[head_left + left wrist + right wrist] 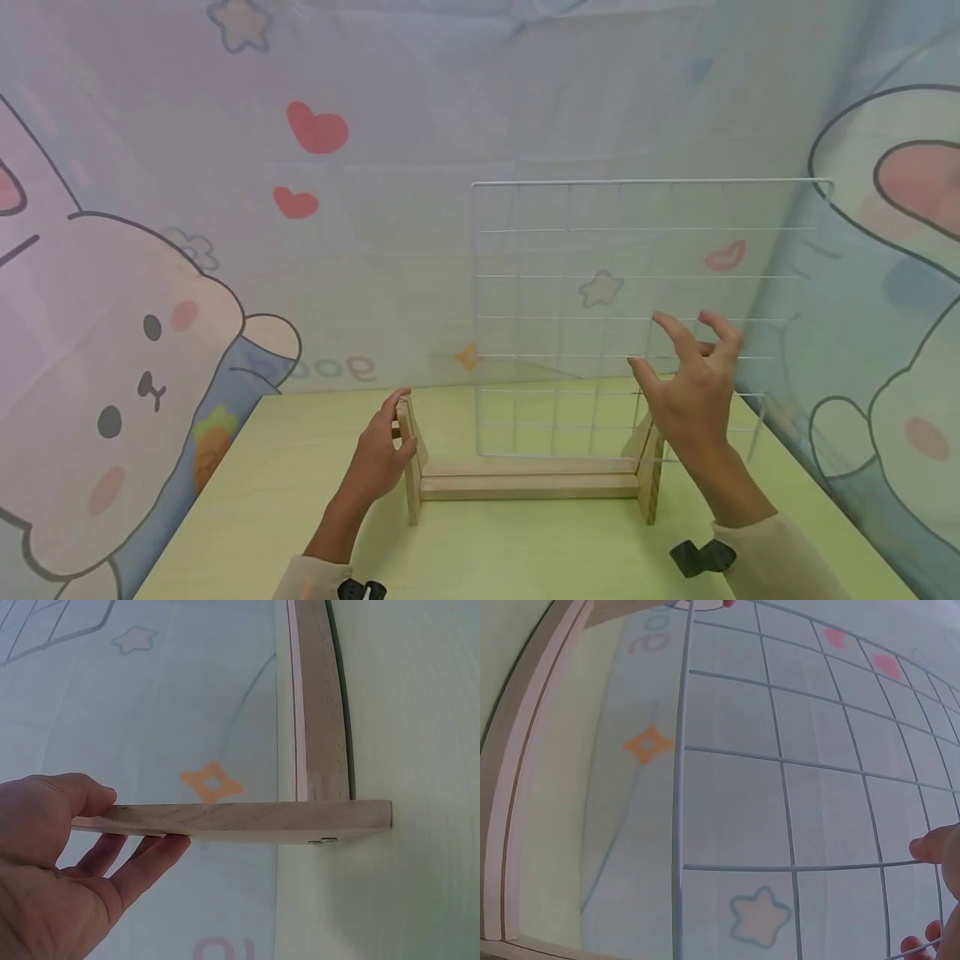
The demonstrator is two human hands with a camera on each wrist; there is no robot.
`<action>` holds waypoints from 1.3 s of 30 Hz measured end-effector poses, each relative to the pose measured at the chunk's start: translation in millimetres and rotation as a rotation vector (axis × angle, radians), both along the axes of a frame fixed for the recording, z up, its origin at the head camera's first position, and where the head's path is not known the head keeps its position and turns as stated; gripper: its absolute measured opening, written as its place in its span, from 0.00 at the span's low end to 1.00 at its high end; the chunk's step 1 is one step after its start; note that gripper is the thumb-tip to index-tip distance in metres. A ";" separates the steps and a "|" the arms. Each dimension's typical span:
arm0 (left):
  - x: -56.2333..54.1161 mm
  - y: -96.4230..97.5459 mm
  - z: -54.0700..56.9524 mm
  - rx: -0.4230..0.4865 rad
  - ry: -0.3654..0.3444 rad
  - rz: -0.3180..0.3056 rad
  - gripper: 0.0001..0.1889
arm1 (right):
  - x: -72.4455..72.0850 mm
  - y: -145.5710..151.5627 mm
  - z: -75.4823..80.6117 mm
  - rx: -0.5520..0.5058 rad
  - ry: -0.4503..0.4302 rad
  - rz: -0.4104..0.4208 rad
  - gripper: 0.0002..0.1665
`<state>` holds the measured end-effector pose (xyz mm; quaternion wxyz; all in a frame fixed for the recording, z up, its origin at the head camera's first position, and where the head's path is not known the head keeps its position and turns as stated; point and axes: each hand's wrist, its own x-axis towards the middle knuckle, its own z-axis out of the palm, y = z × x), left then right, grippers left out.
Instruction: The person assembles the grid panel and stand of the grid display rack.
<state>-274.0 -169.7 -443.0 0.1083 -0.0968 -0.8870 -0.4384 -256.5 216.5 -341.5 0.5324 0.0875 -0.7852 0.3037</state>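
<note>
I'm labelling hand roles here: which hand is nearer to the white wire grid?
Right. The right hand holds the wire grid by its wires; the left hand is apart from it, off to its left, gripping the left upright of the wooden stand.

In the head view, the right hand (693,400) hides part of the wire grid (567,317), whose wires fade too faint to trace near its right side. The left sleeve (311,579) and right sleeve (787,558) run off the bottom edge. The right wrist view crops the grid and most of the right hand; the left wrist view crops the left hand (56,870), which covers one end of the wooden side piece (240,817).
</note>
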 end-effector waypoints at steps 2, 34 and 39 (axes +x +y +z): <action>-0.7 -0.1 -0.8 0.003 0.002 0.001 0.38 | -1.5 -3.5 2.9 -0.001 -0.001 0.008 0.34; 3.5 3.9 1.8 0.029 0.026 0.015 0.37 | -36.2 -53.8 46.1 -0.001 -0.001 0.043 0.31; 4.1 5.3 2.0 0.027 0.027 0.013 0.37 | -38.1 -62.6 50.7 0.009 -0.007 0.050 0.30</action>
